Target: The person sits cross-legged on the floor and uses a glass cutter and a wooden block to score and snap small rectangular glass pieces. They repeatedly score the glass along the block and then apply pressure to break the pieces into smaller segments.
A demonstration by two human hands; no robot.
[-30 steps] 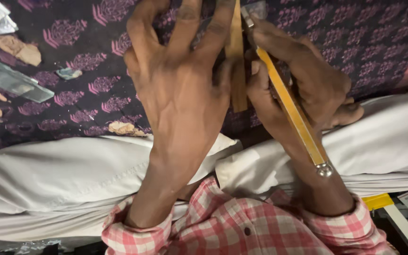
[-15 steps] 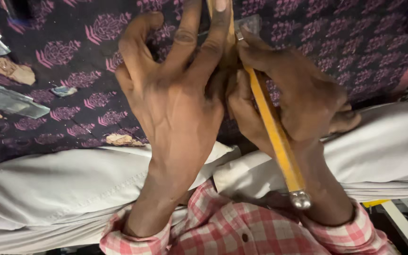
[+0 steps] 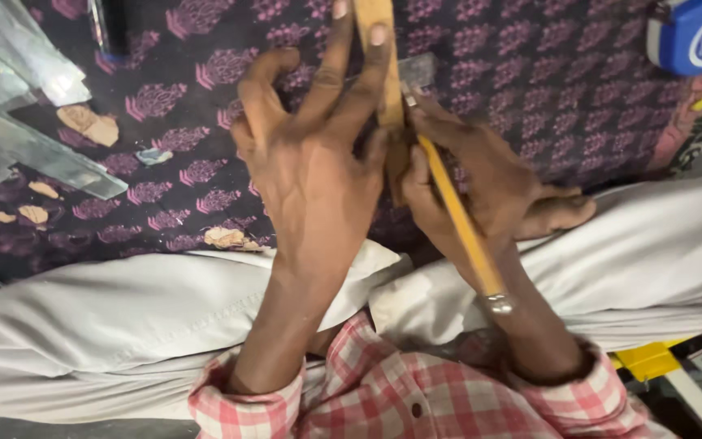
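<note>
- Where the patterned purple cloth [image 3: 530, 73] is spread, a narrow wooden strip [image 3: 377, 49] is pressed flat under the fingertips of the left hand [image 3: 318, 179], whose fingers are spread open rather than curled.
- A yellow tool handle [image 3: 458, 219] with a metal ferrule is gripped in the closed right hand [image 3: 489, 191], just beside the strip; its tip is seen at a small grey metal piece [image 3: 420, 73] (what the tip is cannot be told).
- White-trousered legs [image 3: 123, 317] and pink checked sleeves [image 3: 416, 390] are seen at the bottom.
- Shiny metal strips [image 3: 18, 122] are laid at upper left, well apart.
- A blue tape measure [image 3: 692, 32] is seen at the top right corner.
</note>
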